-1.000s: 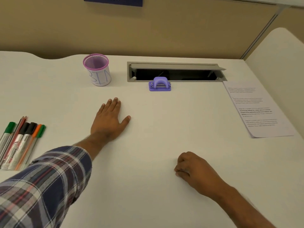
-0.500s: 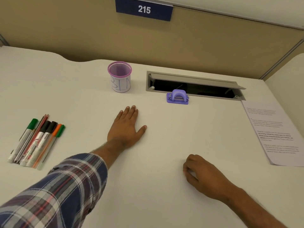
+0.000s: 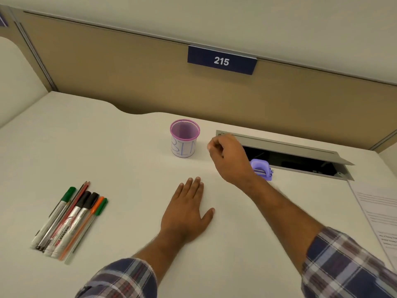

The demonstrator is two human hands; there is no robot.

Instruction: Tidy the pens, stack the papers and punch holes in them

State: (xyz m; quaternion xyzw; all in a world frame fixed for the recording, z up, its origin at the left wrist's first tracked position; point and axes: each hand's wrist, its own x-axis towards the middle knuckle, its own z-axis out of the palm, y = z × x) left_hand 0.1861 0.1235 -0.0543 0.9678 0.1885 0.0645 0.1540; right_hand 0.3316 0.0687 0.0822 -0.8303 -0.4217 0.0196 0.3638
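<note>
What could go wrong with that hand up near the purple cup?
The right hand hangs loosely curled, holding nothing, close beside the empty pen cup; a careless reach might tip it over. Just behind the hand, the hole punch sits at the edge of the open cable slot, so a bump could push it in.

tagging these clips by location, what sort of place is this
Most likely an office cubicle or shared workstation. A tan partition backs the white desk and carries a numbered plate, 215. The desk has an open cable hatch, and pens, a mesh pen cup and a hole punch lie on it.
</note>
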